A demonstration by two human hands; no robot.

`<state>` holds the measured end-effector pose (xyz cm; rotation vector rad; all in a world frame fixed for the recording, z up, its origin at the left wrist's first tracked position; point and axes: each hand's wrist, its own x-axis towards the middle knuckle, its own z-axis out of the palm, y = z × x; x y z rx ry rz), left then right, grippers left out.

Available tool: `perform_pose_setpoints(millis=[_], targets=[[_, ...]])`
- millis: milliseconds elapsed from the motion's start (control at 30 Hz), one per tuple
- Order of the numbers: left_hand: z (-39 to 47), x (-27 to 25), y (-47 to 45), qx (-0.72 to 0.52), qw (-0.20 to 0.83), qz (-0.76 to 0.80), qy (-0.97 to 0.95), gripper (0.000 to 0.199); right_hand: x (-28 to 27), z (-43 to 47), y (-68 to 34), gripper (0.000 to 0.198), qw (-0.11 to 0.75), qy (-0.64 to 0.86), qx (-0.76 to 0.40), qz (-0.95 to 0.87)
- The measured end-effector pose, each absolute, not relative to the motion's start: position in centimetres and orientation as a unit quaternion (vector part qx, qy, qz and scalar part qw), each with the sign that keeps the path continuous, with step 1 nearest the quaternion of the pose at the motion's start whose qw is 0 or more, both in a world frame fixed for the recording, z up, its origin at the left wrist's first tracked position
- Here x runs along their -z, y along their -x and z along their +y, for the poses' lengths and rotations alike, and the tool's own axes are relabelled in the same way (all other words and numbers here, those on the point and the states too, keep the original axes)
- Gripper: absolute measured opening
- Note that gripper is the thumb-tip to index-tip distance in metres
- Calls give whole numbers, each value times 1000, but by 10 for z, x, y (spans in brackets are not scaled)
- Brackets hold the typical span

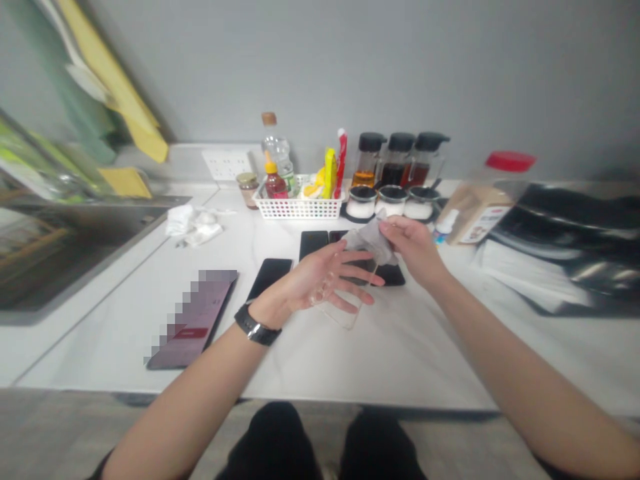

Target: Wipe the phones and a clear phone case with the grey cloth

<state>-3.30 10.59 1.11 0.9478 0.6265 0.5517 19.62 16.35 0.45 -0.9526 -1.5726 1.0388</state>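
Observation:
A clear phone case (345, 324) rests in my left hand (305, 277), which holds it above the counter. The fingers spread behind the case and show through it. My right hand (415, 243) pinches a thin whitish wipe (373, 239), which hangs down close to the top end of the case. Whether the wipe touches the case I cannot tell. Under and behind the hands lie several dark phones, one black phone (270, 277) to the left and another dark phone (313, 245) partly covered by my left hand. A device with a lit purplish screen (205, 320) lies farther left.
Along the wall stand a white basket (300, 209) of bottles and packets, black-lidded oil bottles (400, 160) and spice jars (391, 203). A red-lidded jar (487, 200) is at right. Crumpled white tissues (195, 223) lie near the sink (85, 257) at left.

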Motion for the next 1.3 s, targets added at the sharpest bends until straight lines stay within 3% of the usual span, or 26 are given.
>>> perform_pose_setpoints(millis=[133, 333, 433, 600, 733, 933, 1167, 1300], targets=[[106, -9, 33, -263, 794, 304, -456, 79, -9, 156, -192, 60, 477, 376, -399, -687], [98, -14, 27, -245, 762, 336, -497, 79, 0, 156, -189, 43, 484, 347, -377, -709], [94, -15, 23, -233, 737, 355, -526, 82, 2, 155, -189, 29, 433, 385, -318, -750], [92, -11, 17, -261, 708, 380, -535, 83, -3, 150, -189, 38, 378, 432, -133, -808], [92, -13, 18, -320, 689, 382, -527, 76, -1, 152, -189, 24, 397, 401, -118, -817], [91, -21, 23, -239, 731, 358, -529, 82, 3, 151, -190, 32, 372, 444, -6, -815], [95, -18, 21, -334, 706, 373, -501, 77, 3, 154, -190, 15, 387, 429, -112, -809], [93, -16, 22, -307, 706, 375, -517, 76, 5, 156, -192, 17, 329, 455, -60, -825]])
